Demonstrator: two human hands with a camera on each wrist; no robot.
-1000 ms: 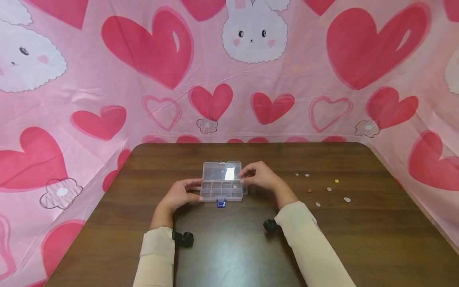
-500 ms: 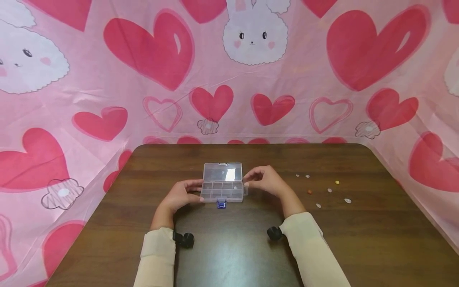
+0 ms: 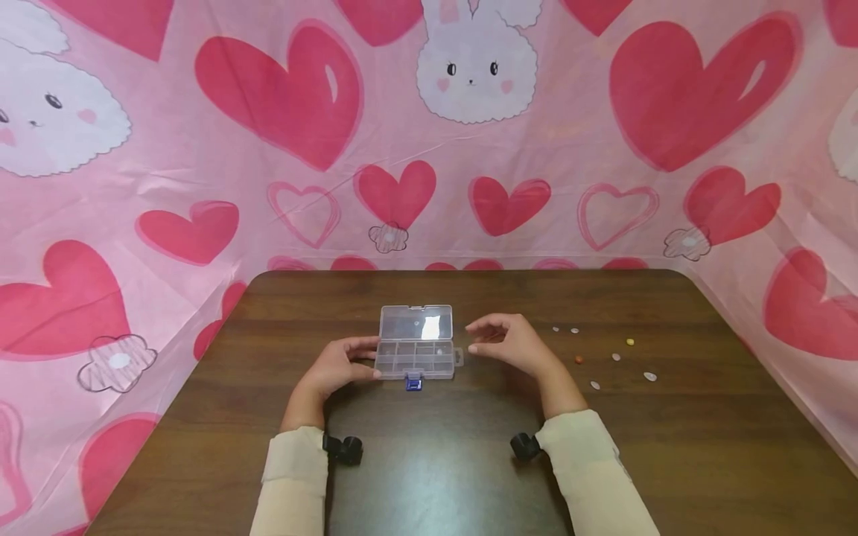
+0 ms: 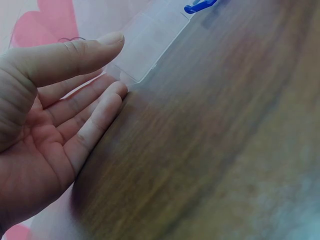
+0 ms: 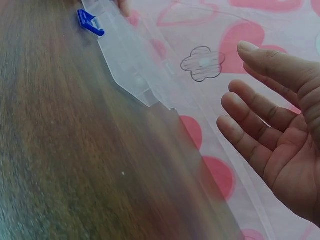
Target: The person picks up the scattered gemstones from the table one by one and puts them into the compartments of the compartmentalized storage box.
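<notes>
A clear plastic compartment box [image 3: 405,364] lies on the table with its lid [image 3: 402,323] raised at the back. A blue latch [image 3: 414,385] sticks out from its front edge, and small pale pieces show faintly inside some compartments. My left hand [image 3: 338,365] rests at the box's left end, thumb by the front corner and fingers along the side, loosely extended. To the right, my right hand [image 3: 512,345] hovers apart from the box's hanging tab [image 3: 459,356]. In the right wrist view its fingers [image 5: 255,150] are spread and relaxed with nothing between them.
Several small pieces lie right of my right hand: a yellow one [image 3: 630,342], an orange one [image 3: 579,359] and whitish ones such as a flat piece [image 3: 650,377]. The brown wooden table [image 3: 429,461] ends at a pink heart-print cloth [image 3: 576,134] behind.
My right hand has drawn back to the right, away from the box's right side, its thumb and fingers parting. The left hand and the box have stayed put.
</notes>
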